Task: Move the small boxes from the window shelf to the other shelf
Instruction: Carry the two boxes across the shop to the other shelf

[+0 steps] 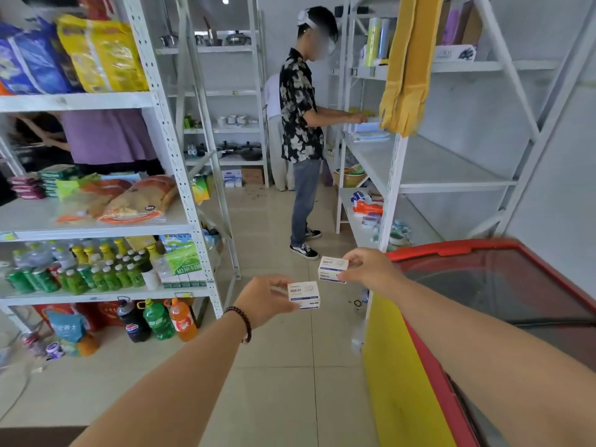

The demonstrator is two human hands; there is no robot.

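Fingers (280, 281) of the left hand (264, 301) are pinching a small white cardboard box with blue print (303, 295) by its left end, thumb underneath, holding it in the air over the beige tiled floor (274, 366). A dark beaded bracelet (242, 321) is sitting on that wrist. Far left, a white metal shelving rack (167, 150) is carrying bright snack bags up top, flat packets in the middle, and green and yellow drink bottles (80, 269) lower down, with big soda bottles (158, 319) standing on the floor beneath. Just right of the first box and slightly higher, the right hand (371, 269) is gripping a second small white cardboard box (332, 269) by its right end, fingers closed on it; the two boxes are near each other, not touching. Behind them, a person in a black-and-white floral shirt (300, 108) is standing at a mostly bare white shelf unit (419, 162), where yellow rubber gloves (406, 66) are hanging. Lower right, a red-rimmed chest freezer with a glass lid (503, 285) is lying under the right forearm.
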